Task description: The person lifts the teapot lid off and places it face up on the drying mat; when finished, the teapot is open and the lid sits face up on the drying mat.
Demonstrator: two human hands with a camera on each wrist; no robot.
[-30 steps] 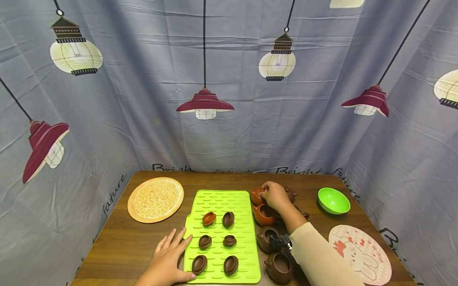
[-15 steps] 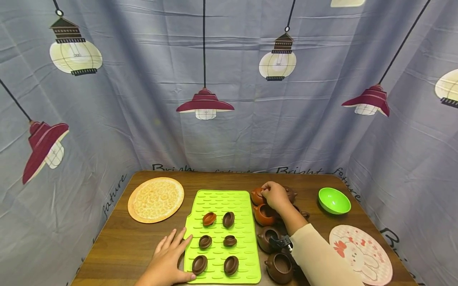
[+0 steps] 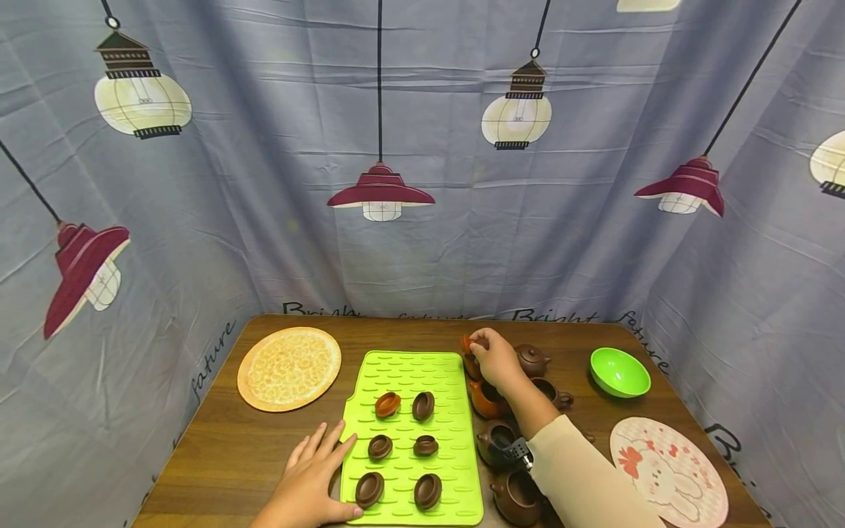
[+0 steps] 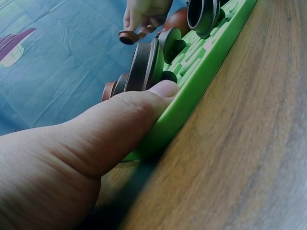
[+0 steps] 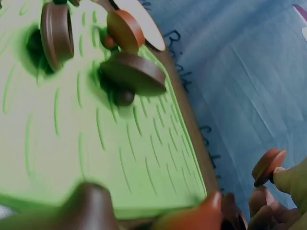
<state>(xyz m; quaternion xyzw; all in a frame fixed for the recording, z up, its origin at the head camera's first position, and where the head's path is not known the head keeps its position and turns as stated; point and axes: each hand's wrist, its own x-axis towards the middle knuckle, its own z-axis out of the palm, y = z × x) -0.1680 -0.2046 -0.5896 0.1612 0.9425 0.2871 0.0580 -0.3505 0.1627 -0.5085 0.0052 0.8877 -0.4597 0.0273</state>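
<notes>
My right hand (image 3: 496, 361) pinches an orange-brown teapot lid (image 5: 268, 165), raised above the far-left teapot (image 3: 472, 368), which the hand partly covers. Fingers spread, my left hand (image 3: 310, 473) rests at the left edge of the green mat (image 3: 376, 367), its thumb on the near corner beside a dark lid (image 4: 142, 67). Several upturned lids lie in two columns on the mat, among them an orange lid (image 3: 387, 404) and a brown lid (image 3: 428, 491). An uncovered orange teapot (image 3: 485, 403) and uncovered brown teapots (image 3: 494, 444) stand right of the mat.
Behind the right hand stands a brown teapot (image 3: 531, 359) with its lid on. Further right are a green bowl (image 3: 619, 372) and a round rabbit-print mat (image 3: 667, 469). A round yellow-brown mat (image 3: 289, 369) lies back left. A curtain (image 3: 422, 264) rises behind the table.
My right hand has lifted the orange-brown lid off the far-left teapot and shifted slightly left and up. My left hand has stayed in place.
</notes>
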